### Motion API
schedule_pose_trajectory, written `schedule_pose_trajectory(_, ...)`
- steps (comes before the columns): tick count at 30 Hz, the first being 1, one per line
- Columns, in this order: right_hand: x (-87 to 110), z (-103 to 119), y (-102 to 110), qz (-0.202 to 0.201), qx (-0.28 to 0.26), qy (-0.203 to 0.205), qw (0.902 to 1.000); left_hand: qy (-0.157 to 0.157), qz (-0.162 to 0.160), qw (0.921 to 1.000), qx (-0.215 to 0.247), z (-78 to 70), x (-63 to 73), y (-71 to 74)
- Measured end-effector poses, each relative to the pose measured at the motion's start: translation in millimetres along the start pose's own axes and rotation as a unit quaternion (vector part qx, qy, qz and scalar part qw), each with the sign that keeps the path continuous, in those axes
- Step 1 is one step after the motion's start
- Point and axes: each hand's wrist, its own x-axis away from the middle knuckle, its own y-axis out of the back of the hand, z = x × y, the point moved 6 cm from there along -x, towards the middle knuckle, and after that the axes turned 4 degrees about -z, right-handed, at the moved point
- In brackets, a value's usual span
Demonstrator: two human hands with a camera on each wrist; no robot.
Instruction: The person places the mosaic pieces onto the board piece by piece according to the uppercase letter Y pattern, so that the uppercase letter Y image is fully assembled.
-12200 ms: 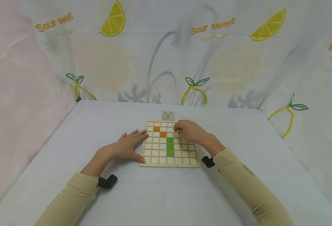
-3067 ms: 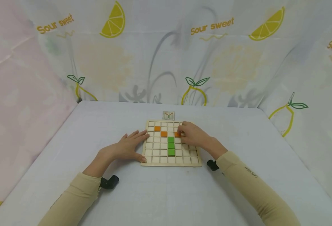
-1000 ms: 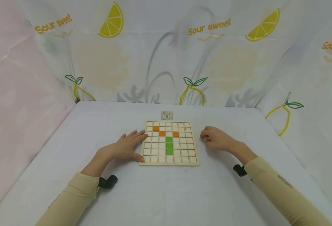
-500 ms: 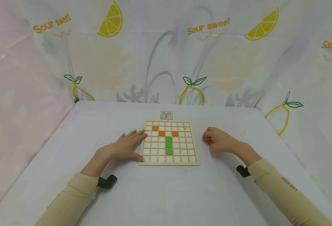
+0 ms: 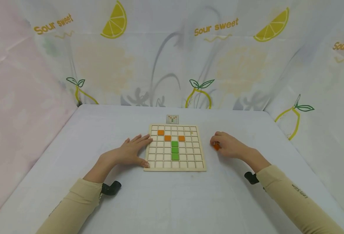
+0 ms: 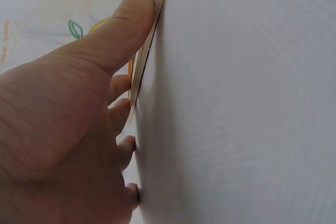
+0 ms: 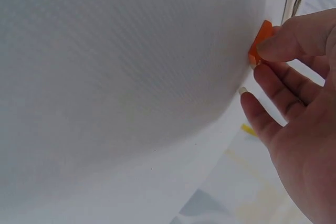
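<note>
A wooden grid board [image 5: 172, 169] lies on the white table, in front of me. Set in its cells are an orange tile [image 5: 160, 132] at upper left, a second [image 5: 167, 138] diagonally below it, and a third [image 5: 181, 138] to the right. Three green tiles [image 5: 175, 149] form a column beneath. My left hand [image 5: 130, 151] is spread along the board's left side, its thumb [image 6: 131, 19] on the near corner. Right of the board, my right hand [image 5: 230, 145] pinches another orange tile [image 7: 261, 40] between thumb and fingers, close to the tabletop.
Just behind the board lies a small pattern card [image 5: 172, 119] with a coloured Y-like figure on a grid. White cloth printed with lemons [image 5: 199, 97] hangs behind the table. Black wrist cameras [image 5: 111, 188] sit on both forearms.
An orange tile was laid in the cell right of the green column's top. My right hand then moved right, off the board, and now pinches another orange tile. The left hand stayed put.
</note>
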Motion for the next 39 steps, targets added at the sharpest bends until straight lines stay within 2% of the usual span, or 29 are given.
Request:
schedule_pose_trajectory(5,0.6,1,1,-0.002,0.001,-0.006,1.0,-0.003,-0.002,1.0,-0.001,0.6,-0.1,0.2)
schedule_pose_trajectory(13,0.8,-3,-1,-0.003,0.013,-0.037,0.9992,-0.001,0.0,1.0,0.002,1.3,0.2,0.7)
schedule_pose_trajectory(24,-1.2,0,3,0.007,0.034,-0.044,0.9984,-0.002,0.001,1.0,0.007,0.2,1.1,0.8)
schedule_pose_trajectory(39,-11.5,-3,1,-0.009,0.035,-0.048,0.9982,-0.001,0.0,1.0,0.001,-2.4,1.5,1.6)
